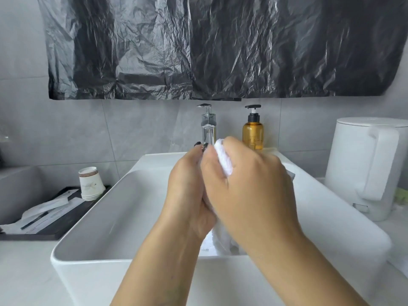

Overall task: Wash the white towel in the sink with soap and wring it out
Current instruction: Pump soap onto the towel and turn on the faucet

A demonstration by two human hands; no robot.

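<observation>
Over a white sink (pixel 95 219), a person's left hand (pixel 187 191) and right hand (pixel 247 186) press together, fingers curled tight around a bunched white towel (pixel 224 159) whose tail hangs into the basin, before a chrome tap (pixel 208 127) and amber soap bottle (pixel 253 133).

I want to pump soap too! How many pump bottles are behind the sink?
2. A clear pump bottle stands at the wall behind the sink, partly hidden by the hands. A brown pump bottle stands just to its right. Others could be hidden behind the hands.
</observation>
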